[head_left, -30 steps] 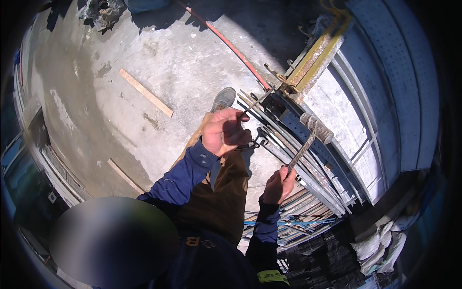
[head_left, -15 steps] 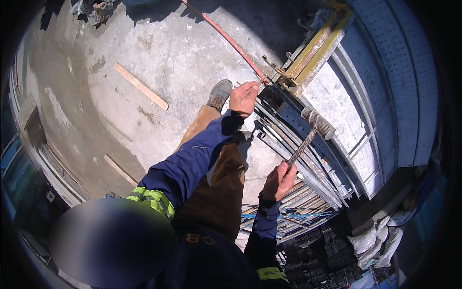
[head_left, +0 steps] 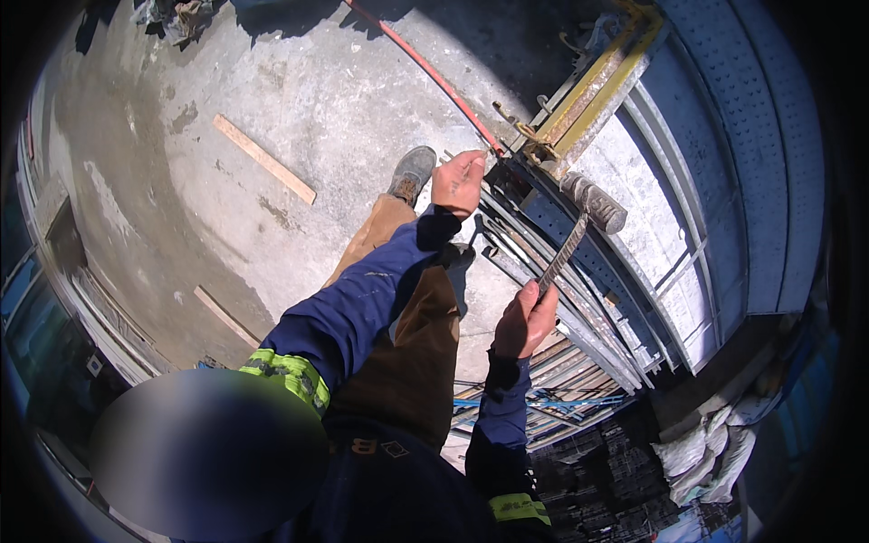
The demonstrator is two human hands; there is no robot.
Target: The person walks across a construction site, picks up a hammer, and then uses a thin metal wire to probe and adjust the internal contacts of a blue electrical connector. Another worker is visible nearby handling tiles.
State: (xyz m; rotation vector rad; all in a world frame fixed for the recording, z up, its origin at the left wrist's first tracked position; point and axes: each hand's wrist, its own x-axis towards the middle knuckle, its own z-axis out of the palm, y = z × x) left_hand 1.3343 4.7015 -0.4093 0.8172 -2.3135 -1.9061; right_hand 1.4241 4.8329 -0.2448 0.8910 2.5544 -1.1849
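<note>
My right hand (head_left: 527, 324) is wrapped round the ribbed steel handle of a hammer (head_left: 596, 203). Its thick, worn cylindrical head is raised over the bundle of metal bars (head_left: 579, 294). My left hand (head_left: 457, 185) is closed in a pinch just left of the end of a long red bar (head_left: 434, 77). Whatever sits between those fingers is hidden or too small to make out. Close by, the red bar's end meets a dark metal piece beside a yellow steel beam (head_left: 597, 90) with a rusty hook-like fitting on it.
Wooden strips (head_left: 264, 159) lie on the concrete floor (head_left: 299, 72) to the left. My boot (head_left: 415, 172) stands just behind my left hand. Blue-grey perforated metal panels (head_left: 733, 136) rise at the right. Crumpled white sheeting (head_left: 711, 452) lies at the lower right.
My right hand and the hammer have moved slightly up, away from my body, with the hammer head a little further left. My left hand has hardly moved.
</note>
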